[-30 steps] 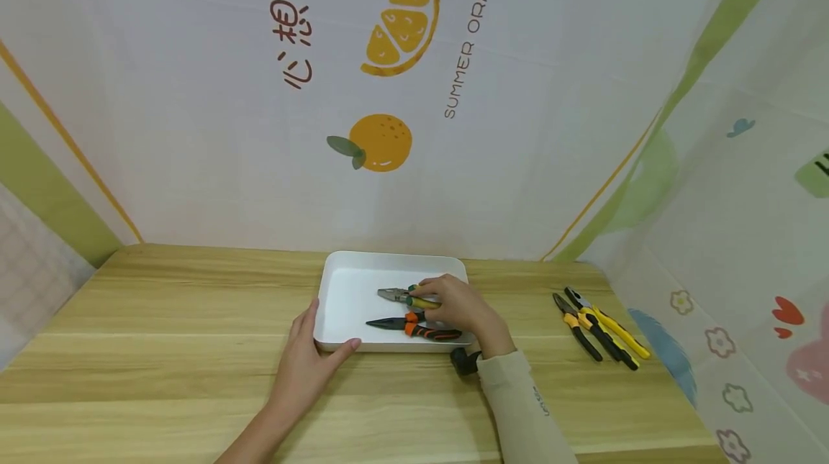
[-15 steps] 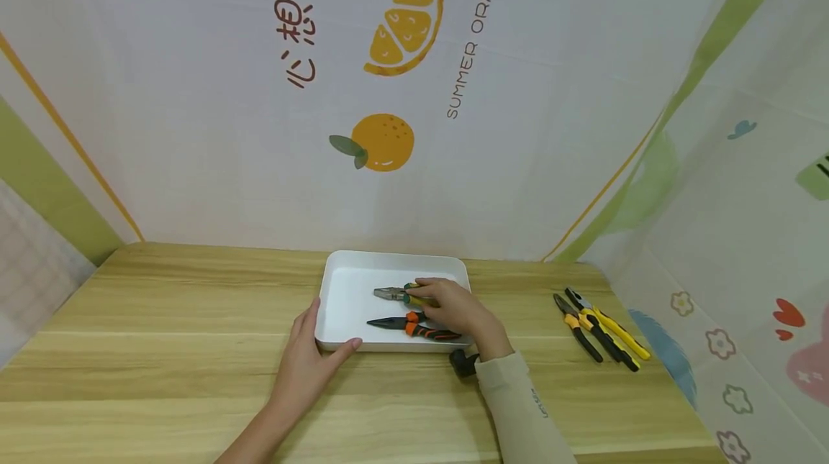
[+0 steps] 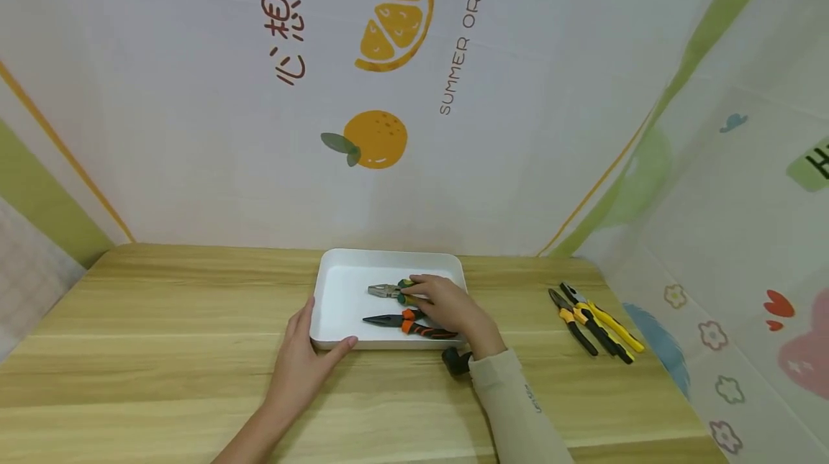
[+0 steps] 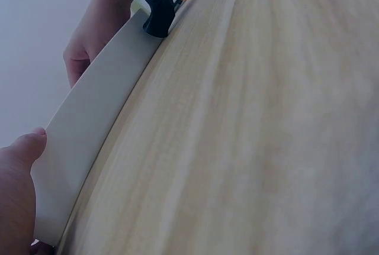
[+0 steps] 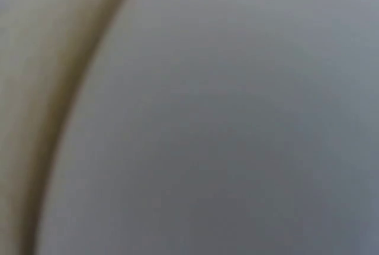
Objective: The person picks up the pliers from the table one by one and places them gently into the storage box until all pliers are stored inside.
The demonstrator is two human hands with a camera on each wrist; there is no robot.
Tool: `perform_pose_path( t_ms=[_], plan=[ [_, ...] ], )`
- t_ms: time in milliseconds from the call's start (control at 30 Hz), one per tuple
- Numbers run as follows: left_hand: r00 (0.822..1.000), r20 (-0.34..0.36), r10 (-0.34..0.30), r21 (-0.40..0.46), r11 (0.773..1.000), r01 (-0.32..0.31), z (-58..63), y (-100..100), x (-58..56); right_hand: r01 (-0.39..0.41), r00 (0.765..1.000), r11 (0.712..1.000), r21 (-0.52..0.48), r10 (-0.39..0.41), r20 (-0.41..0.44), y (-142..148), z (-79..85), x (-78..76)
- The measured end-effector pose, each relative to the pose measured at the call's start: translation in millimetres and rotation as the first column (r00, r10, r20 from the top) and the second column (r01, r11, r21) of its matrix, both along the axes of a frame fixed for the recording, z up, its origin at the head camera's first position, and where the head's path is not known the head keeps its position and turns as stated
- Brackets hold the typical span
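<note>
On the wooden table a white tray [image 3: 388, 344] holds two pairs of pliers. My left hand [image 3: 299, 360] grips its near left corner, thumb on the front wall and fingers along the left side. The left wrist view shows that thumb [image 4: 29, 145] against the tray wall [image 4: 98, 113]. My right hand [image 3: 450, 306] reaches in and holds the combination pliers [image 3: 386, 291] by their green-and-yellow handles, partly hidden under the fingers. Closer to the front wall lie long-nose pliers [image 3: 386, 321] with orange-and-black handles, the ends overlapped by the right hand.
More pliers [image 3: 592, 324] with yellow, orange and black handles lie together on the table [image 3: 194, 356] at the right. A black device [image 3: 456, 361] sits at the right wrist, by the tray's front right corner. A printed cloth [image 3: 214, 183] hangs behind the table.
The right hand has shifted the combination pliers slightly left inside the tray. The left hand and the long-nose pliers keep their places. The head view has turned a little.
</note>
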State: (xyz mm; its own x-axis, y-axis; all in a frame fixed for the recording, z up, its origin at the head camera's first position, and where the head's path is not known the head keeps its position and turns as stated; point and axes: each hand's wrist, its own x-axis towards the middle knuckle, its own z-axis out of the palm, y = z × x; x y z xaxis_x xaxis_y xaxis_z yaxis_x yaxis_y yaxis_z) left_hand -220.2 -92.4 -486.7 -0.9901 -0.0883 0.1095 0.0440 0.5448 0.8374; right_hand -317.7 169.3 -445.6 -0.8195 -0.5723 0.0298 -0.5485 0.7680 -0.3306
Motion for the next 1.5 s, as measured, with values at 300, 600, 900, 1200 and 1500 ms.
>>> perform_pose_path(
  t_ms=[300,600,900,1200,1500],
  plan=[
    [1.000,-0.007,0.007,0.007,1.000,-0.007,-0.1,-2.3,0.6,0.055,0.998,0.995,-0.087,-0.056,-0.014,1.2,18.1,14.8],
    [1.000,0.007,-0.011,0.009,1.000,0.011,-0.9,0.7,0.9,0.205,0.975,0.953,-0.223,-0.219,-0.039,33.7,37.8,50.0],
    [0.999,0.022,-0.033,-0.012,0.999,0.033,0.6,-1.4,0.7,0.371,0.923,0.909,-0.189,-0.384,-0.033,88.2,42.8,59.9],
    [0.999,0.021,-0.038,-0.016,0.999,0.039,0.6,-3.2,0.6,0.416,0.909,0.905,-0.090,-0.415,0.036,148.0,36.1,68.3],
    [0.999,0.013,-0.044,-0.016,0.999,0.044,0.6,-3.7,0.6,0.509,0.861,0.860,0.042,-0.509,0.005,191.0,32.0,75.1]
  ],
)
